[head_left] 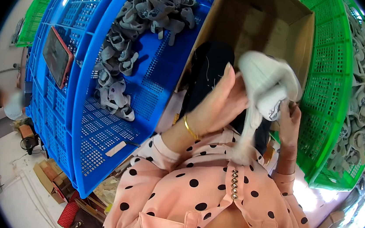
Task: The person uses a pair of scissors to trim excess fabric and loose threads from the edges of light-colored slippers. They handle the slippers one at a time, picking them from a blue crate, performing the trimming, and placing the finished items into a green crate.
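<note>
Over my link I see a gold bangle (188, 128) behind the left hand (223, 104). Below it spreads a peach blouse (174, 191) with black polka dots and ringed buttons (234, 185); dark trousers (211, 64) show beyond that hand.

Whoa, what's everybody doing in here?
Someone in a pink spotted shirt has a floppy, pale piece in the right hand, and the left hand is open beside it. Grey pieces lie in the blue crate on the left and the green crate on the right.
</note>
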Available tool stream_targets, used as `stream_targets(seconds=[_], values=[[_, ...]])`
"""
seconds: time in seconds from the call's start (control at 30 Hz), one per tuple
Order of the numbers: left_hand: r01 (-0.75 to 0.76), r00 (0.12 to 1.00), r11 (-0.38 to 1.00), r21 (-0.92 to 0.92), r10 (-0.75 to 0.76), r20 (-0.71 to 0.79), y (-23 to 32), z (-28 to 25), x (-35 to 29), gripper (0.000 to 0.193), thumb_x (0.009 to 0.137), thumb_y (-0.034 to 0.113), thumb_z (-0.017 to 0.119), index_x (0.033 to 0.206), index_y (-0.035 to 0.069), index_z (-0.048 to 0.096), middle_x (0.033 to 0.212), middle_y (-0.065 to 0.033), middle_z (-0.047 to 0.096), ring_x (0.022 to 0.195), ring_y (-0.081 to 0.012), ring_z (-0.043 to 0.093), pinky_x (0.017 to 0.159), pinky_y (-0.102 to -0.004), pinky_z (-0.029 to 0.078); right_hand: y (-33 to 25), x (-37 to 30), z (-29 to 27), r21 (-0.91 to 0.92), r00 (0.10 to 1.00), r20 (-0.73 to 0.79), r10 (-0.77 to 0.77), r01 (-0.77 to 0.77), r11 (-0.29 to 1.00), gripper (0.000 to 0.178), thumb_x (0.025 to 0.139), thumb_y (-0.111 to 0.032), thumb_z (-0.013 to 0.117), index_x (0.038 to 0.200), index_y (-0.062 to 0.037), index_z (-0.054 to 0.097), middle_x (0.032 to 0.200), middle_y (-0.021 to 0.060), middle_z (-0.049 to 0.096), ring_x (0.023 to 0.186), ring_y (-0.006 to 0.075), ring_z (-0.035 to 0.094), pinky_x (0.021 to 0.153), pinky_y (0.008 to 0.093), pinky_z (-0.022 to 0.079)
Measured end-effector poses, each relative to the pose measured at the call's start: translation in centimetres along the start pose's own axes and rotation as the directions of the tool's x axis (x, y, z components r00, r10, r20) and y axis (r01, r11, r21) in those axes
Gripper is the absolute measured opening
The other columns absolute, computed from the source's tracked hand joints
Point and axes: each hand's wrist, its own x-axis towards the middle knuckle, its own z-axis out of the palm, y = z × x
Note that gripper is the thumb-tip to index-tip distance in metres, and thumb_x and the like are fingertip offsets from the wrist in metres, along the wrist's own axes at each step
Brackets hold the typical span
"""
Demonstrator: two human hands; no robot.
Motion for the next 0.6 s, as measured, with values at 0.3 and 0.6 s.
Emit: stream_targets(seconds=[0.3,0.6], values=[[-0.023,0.705,0.690,0.723,0.524,-0.478,10.2,-17.0,6.9,0.021,0.098,0.020,0.055,0.105,0.004,0.067,0.092,-0.0053,0.070,0.077,-0.0109,0.065,0.072,-0.0216,0.052,2.2,2.7,-12.8,-0.026,0.845,-0.470,-0.254,0.274,0.961,0.034,0.097,-0.030,0.055,0.115,-0.0012,0.057,0.074,-0.0003,0.051,0.062,0.0087,0.044,0.056,0.0221,0.037],[0.453,0.857,-0.686,0.569,0.512,-0.065,19.9,-36.9,16.6,0.052,0.081,0.020,0.066,0.129,0.005,0.051,0.130,-0.0135,0.054,0.126,-0.0317,0.045,0.104,-0.0434,0.037,-4.3,9.1,-9.6,0.369,0.693,-0.714,-0.094,0.488,0.791,0.054,0.100,-0.033,0.047,0.137,0.0071,0.042,0.056,-0.0068,0.027,0.046,0.0051,0.023,0.043,0.0223,0.020]])
